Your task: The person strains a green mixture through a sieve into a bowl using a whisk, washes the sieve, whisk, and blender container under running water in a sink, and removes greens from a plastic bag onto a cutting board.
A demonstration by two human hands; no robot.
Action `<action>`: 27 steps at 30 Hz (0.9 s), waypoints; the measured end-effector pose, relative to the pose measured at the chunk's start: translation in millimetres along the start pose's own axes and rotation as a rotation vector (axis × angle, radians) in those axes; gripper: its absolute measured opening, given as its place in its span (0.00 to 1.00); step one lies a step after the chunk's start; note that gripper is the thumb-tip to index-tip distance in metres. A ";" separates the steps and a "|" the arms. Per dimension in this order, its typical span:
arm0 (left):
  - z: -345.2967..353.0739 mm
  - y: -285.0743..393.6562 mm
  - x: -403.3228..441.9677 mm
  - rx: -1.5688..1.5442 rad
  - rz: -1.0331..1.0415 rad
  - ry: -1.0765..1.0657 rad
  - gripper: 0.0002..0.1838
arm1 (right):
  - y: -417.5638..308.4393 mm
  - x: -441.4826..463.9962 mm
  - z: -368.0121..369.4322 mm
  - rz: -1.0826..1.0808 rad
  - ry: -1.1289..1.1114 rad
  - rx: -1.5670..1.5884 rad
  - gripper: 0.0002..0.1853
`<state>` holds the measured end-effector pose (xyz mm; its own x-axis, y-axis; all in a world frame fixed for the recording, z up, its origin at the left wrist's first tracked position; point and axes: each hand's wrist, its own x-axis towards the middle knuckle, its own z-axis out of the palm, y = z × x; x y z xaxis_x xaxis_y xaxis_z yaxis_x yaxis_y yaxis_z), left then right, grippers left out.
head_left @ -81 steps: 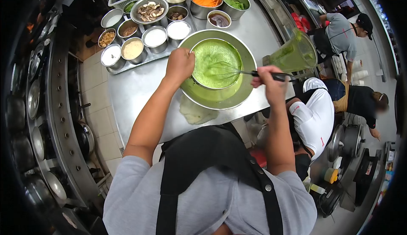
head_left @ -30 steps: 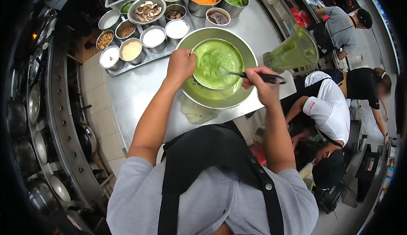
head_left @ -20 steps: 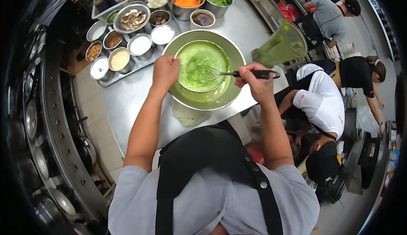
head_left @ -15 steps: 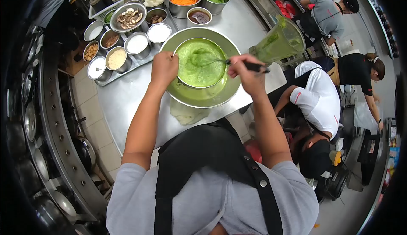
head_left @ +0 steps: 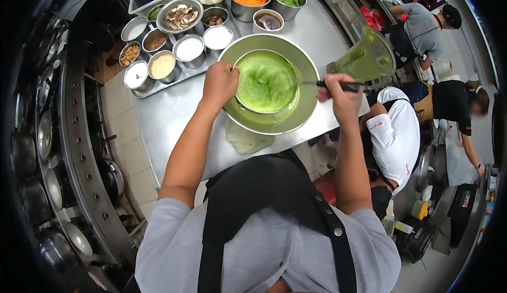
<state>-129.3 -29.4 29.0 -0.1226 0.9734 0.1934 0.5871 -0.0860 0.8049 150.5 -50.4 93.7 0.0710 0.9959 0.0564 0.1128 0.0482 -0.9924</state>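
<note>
Right by the table's [head_left: 177, 129] near edge, a large steel mixing bowl [head_left: 310, 71] carries a smaller round vessel [head_left: 265, 113] inside it, filled with frothy green purée [head_left: 264, 89]. I see the person's left hand [head_left: 222, 83] clenched at the vessel's left rim; the right hand [head_left: 342, 98] is wrapped around a whisk's [head_left: 359, 87] black handle, its wires blurred near the right rim. A pale cloth [head_left: 248, 137] lies between bowl and near edge, and a green-smeared blender jar [head_left: 369, 58] stands toward the right edge.
</note>
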 end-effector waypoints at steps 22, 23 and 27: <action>9.4 9.3 4.4 0.104 -0.043 0.000 0.13 | 13.2 -0.4 20.5 -0.115 -0.184 -0.013 0.07; 7.0 8.3 4.4 0.085 -0.036 0.009 0.14 | 9.3 -5.0 12.4 -0.076 -0.228 -0.012 0.06; 3.5 -0.5 6.5 0.080 -0.011 0.002 0.15 | 15.9 3.6 -3.9 -0.057 -0.054 0.030 0.08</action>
<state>-127.6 -22.3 27.9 -0.1309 0.9737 0.1864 0.6476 -0.0583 0.7597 156.4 -46.4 78.6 0.0116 0.9941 0.1075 0.0853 0.1062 -0.9907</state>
